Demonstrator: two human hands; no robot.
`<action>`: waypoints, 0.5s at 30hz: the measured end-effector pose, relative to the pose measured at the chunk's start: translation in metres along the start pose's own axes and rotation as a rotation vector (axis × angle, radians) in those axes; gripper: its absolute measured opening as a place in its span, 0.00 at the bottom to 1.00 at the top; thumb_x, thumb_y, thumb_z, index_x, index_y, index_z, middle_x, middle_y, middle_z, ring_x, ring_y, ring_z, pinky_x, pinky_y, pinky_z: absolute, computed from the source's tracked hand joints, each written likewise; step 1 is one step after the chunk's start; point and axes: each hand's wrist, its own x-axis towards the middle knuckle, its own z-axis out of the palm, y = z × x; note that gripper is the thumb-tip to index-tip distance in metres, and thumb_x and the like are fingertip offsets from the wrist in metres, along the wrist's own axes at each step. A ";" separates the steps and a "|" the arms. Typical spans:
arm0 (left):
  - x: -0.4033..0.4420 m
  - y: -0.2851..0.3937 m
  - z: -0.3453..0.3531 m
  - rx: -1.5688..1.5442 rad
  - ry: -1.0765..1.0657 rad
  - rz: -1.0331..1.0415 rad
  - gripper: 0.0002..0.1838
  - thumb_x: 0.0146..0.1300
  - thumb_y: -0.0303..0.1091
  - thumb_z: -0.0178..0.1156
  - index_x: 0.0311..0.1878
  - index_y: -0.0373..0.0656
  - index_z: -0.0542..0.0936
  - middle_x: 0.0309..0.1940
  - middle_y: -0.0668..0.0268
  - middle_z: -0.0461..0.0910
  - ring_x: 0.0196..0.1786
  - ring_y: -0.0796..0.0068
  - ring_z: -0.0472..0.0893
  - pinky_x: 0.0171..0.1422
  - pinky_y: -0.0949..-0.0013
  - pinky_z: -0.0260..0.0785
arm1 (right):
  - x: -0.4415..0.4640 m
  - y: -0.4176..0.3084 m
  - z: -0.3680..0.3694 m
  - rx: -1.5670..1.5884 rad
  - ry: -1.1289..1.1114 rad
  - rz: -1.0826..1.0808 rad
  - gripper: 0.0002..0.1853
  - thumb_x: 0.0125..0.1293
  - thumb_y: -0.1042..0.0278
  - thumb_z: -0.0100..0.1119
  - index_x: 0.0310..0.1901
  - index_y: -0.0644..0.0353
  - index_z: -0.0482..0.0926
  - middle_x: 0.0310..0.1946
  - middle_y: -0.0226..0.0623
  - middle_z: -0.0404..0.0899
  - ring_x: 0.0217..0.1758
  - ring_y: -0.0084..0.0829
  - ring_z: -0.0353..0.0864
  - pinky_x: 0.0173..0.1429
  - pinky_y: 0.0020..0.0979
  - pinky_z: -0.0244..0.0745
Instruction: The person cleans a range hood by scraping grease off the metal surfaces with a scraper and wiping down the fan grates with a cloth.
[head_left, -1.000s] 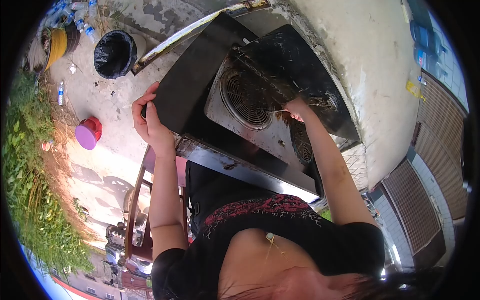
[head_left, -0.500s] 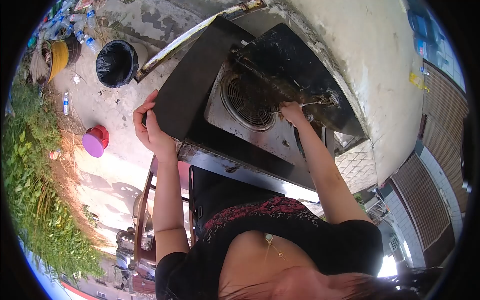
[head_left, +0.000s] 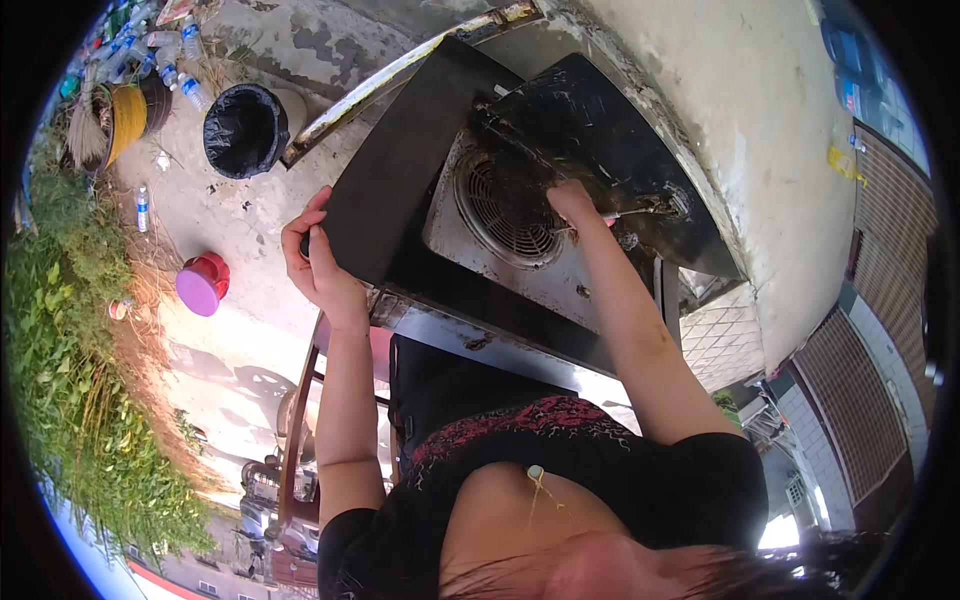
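A black range hood (head_left: 395, 170) with its front panel (head_left: 590, 130) swung open lies tilted before me. Inside it a round fan grille (head_left: 510, 215) is set in a stained metal plate, with brown grease around it. My left hand (head_left: 325, 265) grips the hood's left edge, thumb and fingers around it. My right hand (head_left: 572, 203) is closed over the inside of the hood, just right of the grille; what its fingers hold, if anything, is hidden. A thin metal rod (head_left: 637, 210) shows beyond my right wrist, close to the open panel.
A bin with a black liner (head_left: 245, 130) stands at the upper left, near plastic bottles (head_left: 192, 90). A red stool with a purple top (head_left: 203, 285) is on the concrete floor. A pale wall (head_left: 770, 180) rises along the right, and plants grow at far left.
My right hand has moved up and slightly left over the hood's inside. My left hand keeps its grip on the edge. The whole view has shifted a little.
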 end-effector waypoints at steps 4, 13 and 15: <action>0.006 -0.001 0.006 -0.027 0.010 0.007 0.07 0.56 0.24 0.39 0.34 0.36 0.68 0.46 0.46 0.73 0.51 0.62 0.71 0.59 0.65 0.59 | 0.010 -0.002 0.015 0.022 -0.020 -0.033 0.21 0.52 0.62 0.47 0.48 0.60 0.74 0.47 0.49 0.73 0.51 0.44 0.73 0.54 0.33 0.67; 0.002 -0.004 -0.003 -0.015 -0.028 0.040 0.07 0.57 0.24 0.40 0.35 0.36 0.68 0.46 0.48 0.73 0.51 0.65 0.71 0.59 0.66 0.58 | -0.099 0.012 0.006 -0.045 0.326 -0.133 0.24 0.58 0.52 0.48 0.54 0.53 0.69 0.39 0.50 0.76 0.44 0.46 0.75 0.48 0.40 0.70; 0.004 -0.002 -0.001 -0.037 -0.021 0.025 0.07 0.57 0.24 0.40 0.35 0.37 0.68 0.46 0.48 0.73 0.51 0.65 0.71 0.59 0.66 0.58 | -0.130 0.029 -0.010 -0.172 0.355 -0.078 0.24 0.54 0.55 0.52 0.53 0.55 0.71 0.36 0.49 0.77 0.39 0.46 0.77 0.44 0.38 0.72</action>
